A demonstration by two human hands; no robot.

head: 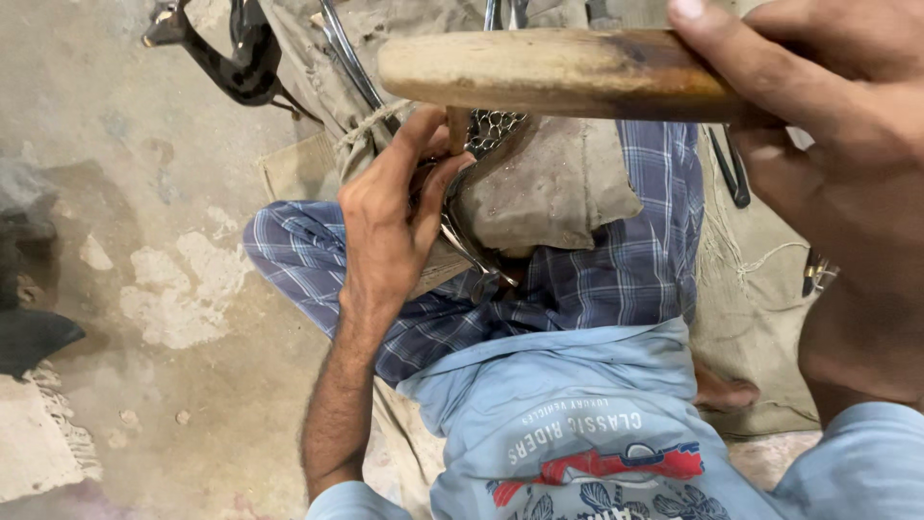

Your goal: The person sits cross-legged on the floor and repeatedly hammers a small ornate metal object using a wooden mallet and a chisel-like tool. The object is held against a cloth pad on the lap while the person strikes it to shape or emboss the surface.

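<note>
Head view: right hand (828, 144) fingers grip wooden mallet (549, 72); left hand (390, 226) fingers pinch peg (457, 125).

Floor (144, 193): rough grey concrete, stained and worn, with pale chipped patches left of the seated person's knee.
Sackcloth (760, 279): a khaki-brown cloth spread flat on the floor, running under the person's crossed legs and out to the right (a loose thread trails across it).
Metal tool (226, 53): a dark, curved iron piece lying at the top left, partly on the cloth's edge.
Frayed rag (43, 448): a pale, fringed scrap at the lower left edge.
Dark object (29, 337): a black shape at the left edge, kind unclear.
Small tools (733, 173): thin dark metal pieces on the cloth at right.
</note>
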